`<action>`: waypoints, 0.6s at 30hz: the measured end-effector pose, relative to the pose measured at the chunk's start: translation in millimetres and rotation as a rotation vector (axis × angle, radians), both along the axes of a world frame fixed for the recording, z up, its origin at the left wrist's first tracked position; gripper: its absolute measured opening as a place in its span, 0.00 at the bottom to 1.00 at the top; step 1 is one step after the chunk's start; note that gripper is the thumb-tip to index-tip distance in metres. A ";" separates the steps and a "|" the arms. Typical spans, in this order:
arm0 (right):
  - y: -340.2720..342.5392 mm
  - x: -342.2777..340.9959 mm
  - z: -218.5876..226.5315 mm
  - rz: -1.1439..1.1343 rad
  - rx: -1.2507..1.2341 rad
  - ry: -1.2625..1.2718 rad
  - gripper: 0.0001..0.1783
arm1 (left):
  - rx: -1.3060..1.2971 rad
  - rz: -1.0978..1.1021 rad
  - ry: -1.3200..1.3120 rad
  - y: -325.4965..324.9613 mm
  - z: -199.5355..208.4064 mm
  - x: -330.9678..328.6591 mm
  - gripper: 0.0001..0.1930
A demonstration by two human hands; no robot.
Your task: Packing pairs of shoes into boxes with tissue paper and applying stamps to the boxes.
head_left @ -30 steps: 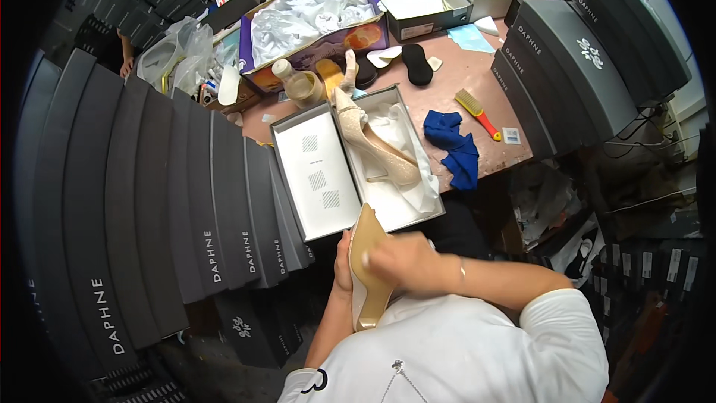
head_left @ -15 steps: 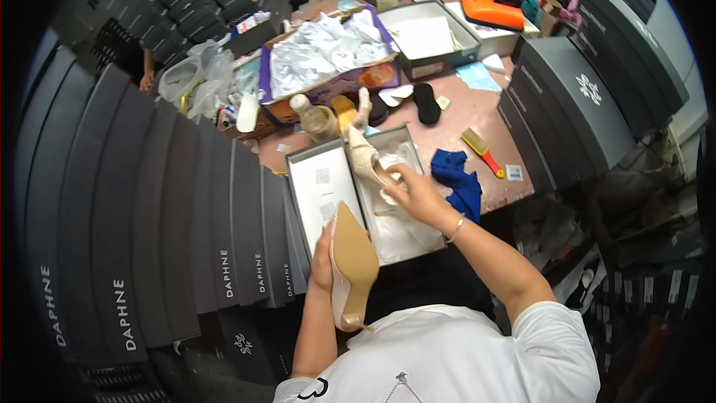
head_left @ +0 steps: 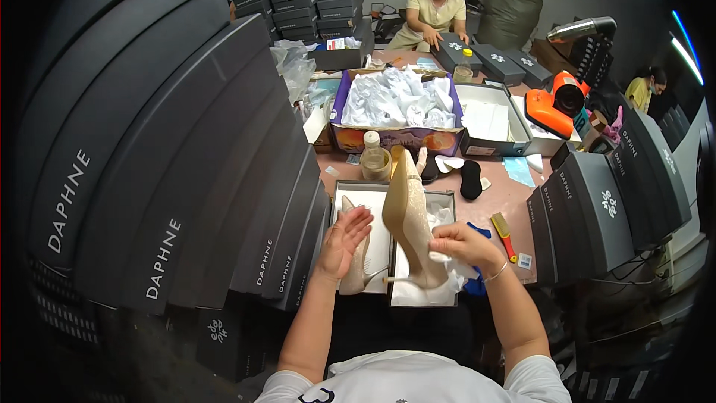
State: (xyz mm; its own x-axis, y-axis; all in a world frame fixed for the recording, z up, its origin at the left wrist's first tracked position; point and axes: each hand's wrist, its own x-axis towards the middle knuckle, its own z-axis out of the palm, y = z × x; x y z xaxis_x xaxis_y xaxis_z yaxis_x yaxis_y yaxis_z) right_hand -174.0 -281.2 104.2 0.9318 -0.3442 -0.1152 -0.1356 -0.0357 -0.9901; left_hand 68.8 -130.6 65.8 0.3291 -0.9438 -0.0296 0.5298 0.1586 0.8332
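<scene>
My right hand [head_left: 468, 246] is closed on a beige glittery high-heeled shoe [head_left: 406, 216], holding it by the back part. The shoe stands toe up, its tan sole turned left, above an open shoebox [head_left: 424, 304] with white tissue paper [head_left: 440, 216] inside. My left hand [head_left: 344, 242] is open, palm turned toward the held shoe, with nothing in it. A second beige heel [head_left: 356, 276] lies in the white-lined lid [head_left: 379, 235] on the left, partly behind my left hand. Some of the blue cloth [head_left: 476, 283] is hidden by my right hand.
Stacked dark shoeboxes [head_left: 186, 179] rise along the left, and more boxes [head_left: 578, 209] stand at right. A purple carton [head_left: 395, 138] of white paper, a bottle [head_left: 373, 155], a brush [head_left: 504, 237] and an orange heat tool [head_left: 548, 113] are on the table. A co-worker [head_left: 436, 15] sits across.
My left hand has let go of its shoe, which now lies in the lid. My right hand has raised the other shoe out of the box. The view has tilted upward.
</scene>
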 end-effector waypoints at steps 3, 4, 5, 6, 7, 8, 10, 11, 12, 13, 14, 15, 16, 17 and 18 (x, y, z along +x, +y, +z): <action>39.3 -5.5 -25.4 0.015 0.446 -0.188 0.13 | -0.163 -0.295 0.307 -15.2 33.0 -44.7 0.44; 54.9 -5.4 -38.9 0.025 0.539 -0.256 0.13 | -0.215 -0.354 0.509 -18.2 37.1 -60.7 0.46; 71.2 -1.9 -53.7 0.057 0.631 -0.300 0.14 | -0.283 -0.369 0.636 -17.3 32.5 -67.0 0.45; 86.3 -0.2 -66.1 0.081 0.728 -0.337 0.16 | -0.349 -0.380 0.771 -16.5 19.9 -72.2 0.45; 98.7 -1.1 -71.5 -0.004 0.793 -0.240 0.15 | -0.417 -0.389 0.906 -13.4 10.3 -75.3 0.45; 104.3 -3.0 -71.3 -0.030 0.708 -0.189 0.14 | -0.375 -0.363 0.854 -5.7 4.6 -73.5 0.43; 100.7 -4.1 -60.1 -0.080 0.513 -0.097 0.13 | -0.305 -0.334 0.740 6.1 -0.8 -59.9 0.39; 91.6 -13.1 -53.4 -0.162 0.622 -0.021 0.09 | -0.229 -0.305 0.639 12.7 -4.0 -50.8 0.38; 83.5 -16.3 -44.5 -0.295 0.669 -0.103 0.08 | -0.154 -0.278 0.592 15.6 -3.1 -48.4 0.38; 80.6 -12.3 -31.5 -0.413 0.574 -0.128 0.08 | -0.080 -0.251 0.544 20.2 -1.5 -48.5 0.37; 79.4 -1.8 -9.3 -0.533 0.474 -0.154 0.07 | -0.010 -0.229 0.493 22.2 -1.3 -49.9 0.37; 72.1 10.9 -7.6 -0.561 0.052 -0.213 0.07 | 0.021 -0.243 0.460 18.8 -6.1 -53.2 0.36; 76.4 23.4 -4.1 -0.550 -0.335 -0.218 0.07 | 0.068 -0.292 0.444 23.4 -14.8 -54.3 0.35; 80.4 36.4 5.3 -0.410 -0.557 -0.223 0.08 | 0.110 -0.240 0.410 20.7 -26.8 -56.7 0.35; 82.7 47.5 11.3 -0.270 -0.771 -0.226 0.08 | 0.137 -0.203 0.404 19.0 -29.7 -54.2 0.35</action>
